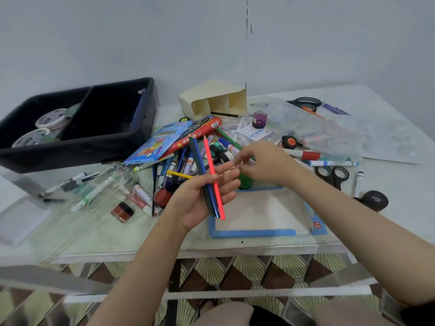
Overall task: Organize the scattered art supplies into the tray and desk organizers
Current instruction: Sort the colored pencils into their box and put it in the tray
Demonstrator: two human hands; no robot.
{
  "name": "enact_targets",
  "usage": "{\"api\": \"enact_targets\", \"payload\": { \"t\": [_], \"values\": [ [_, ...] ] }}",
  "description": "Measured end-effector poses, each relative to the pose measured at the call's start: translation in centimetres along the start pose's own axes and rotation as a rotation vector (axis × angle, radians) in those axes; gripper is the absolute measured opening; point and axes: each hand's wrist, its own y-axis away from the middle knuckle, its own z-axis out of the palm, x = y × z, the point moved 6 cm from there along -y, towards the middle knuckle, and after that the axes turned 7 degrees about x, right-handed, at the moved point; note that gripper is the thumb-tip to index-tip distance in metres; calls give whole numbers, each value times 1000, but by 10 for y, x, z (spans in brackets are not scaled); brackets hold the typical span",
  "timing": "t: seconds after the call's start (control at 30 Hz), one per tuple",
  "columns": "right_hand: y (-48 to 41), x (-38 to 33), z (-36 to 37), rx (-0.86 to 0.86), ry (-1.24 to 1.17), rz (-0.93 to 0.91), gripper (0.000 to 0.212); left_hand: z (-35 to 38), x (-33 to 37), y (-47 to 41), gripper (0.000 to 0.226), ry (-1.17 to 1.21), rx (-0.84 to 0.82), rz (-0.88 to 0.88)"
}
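Gripping pencils [210, 161]; packet [254, 232] marked "12", seemingly.

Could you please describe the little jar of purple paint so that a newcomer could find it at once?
Find the cream desk organizer lying on its side at the back of the table. Just right of its open mouth stands the purple paint jar. It is the only purple-filled jar; the brown jar sits front left.

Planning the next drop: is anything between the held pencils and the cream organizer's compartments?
Nothing solid blocks the way through the air from the coloured pencils in the left hand. But the cream organizer lies tipped on its side beyond the red pencil box, and a dark pencil lies along its opening.
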Motion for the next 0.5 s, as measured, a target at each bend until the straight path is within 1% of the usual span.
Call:
{"api": "enact_targets", "payload": {
  "t": [0.1,0.2,0.3,0.33,0.4,0.5],
  "values": [
    [0,-5,9,-7,87,1,20,-4,2,-2,34,34,27,2],
    [-6,-4,13,-1,29,91,19,-3,1,-3,34,48,31,6],
    [-11,-5,12,14,-3,96,17,-1,1,-4,34,41,48,8],
    [-12,-6,8,56,-27,80,14,-1,1,-4,34,46,54,6],
    [-14,-7,-9,211,-65,34,10,-2,1,-4,34,58,63,6],
    [-11,-11,-43,442,-136,-43,18,-2,0,-4,36,47,63,-1]
  ]
}}
